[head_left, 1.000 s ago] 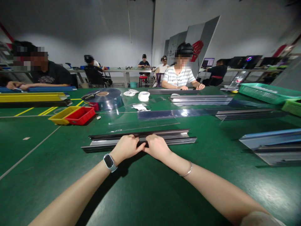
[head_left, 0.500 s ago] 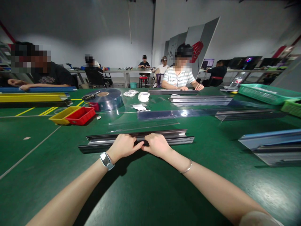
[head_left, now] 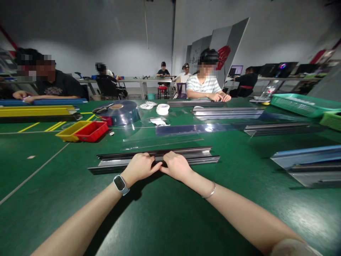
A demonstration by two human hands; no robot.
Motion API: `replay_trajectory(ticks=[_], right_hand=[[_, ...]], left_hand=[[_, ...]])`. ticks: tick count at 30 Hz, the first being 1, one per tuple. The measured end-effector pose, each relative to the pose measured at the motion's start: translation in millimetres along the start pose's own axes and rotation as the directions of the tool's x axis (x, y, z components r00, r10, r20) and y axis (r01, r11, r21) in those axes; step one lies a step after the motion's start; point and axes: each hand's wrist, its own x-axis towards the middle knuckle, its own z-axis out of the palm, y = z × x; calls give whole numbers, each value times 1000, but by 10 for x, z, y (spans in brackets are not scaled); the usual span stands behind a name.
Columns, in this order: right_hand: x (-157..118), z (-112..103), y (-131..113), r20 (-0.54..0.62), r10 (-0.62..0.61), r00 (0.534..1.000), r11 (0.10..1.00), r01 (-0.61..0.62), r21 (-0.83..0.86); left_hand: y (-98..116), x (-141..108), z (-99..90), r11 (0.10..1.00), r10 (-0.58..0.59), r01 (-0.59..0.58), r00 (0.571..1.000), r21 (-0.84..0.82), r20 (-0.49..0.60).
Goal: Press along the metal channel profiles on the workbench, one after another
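Note:
A long black channel-shaped strip (head_left: 202,156) lies across the green table in front of me. My left hand (head_left: 141,165) grips it near its middle, fingers over the far edge and thumb on the near side. Right beside it, my right hand (head_left: 176,164) holds the same strip in a like way, the two thumbs almost meeting. The fingertips of both hands are hidden behind the strip's walls. Beyond the strip lies a thin clear plastic strip (head_left: 162,142).
Yellow (head_left: 69,132) and red (head_left: 93,132) trays and a clear film roll (head_left: 119,112) sit at the left. More profiles (head_left: 309,165) lie at the right, near a green basket (head_left: 298,105). A person in a striped shirt (head_left: 204,87) works across the table.
Both my hands have shifted very slightly left, still on the black strip. My left wrist has turned a little. The person opposite has brought their hands closer together.

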Motion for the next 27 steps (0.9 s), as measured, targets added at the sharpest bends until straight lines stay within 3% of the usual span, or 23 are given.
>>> replay_trajectory(ticks=[7, 15, 27], right_hand=[[7, 10, -6, 2, -4, 1000, 1000, 4, -3], [29, 29, 9, -21, -4, 1000, 999, 3, -54], [42, 21, 1, 54, 27, 998, 997, -23, -79]], left_hand=[[80, -17, -4, 999, -4, 2, 999, -33, -50], [71, 3, 33, 999, 18, -19, 999, -46, -33], [86, -1, 28, 1000, 16, -17, 1000, -21, -23]])
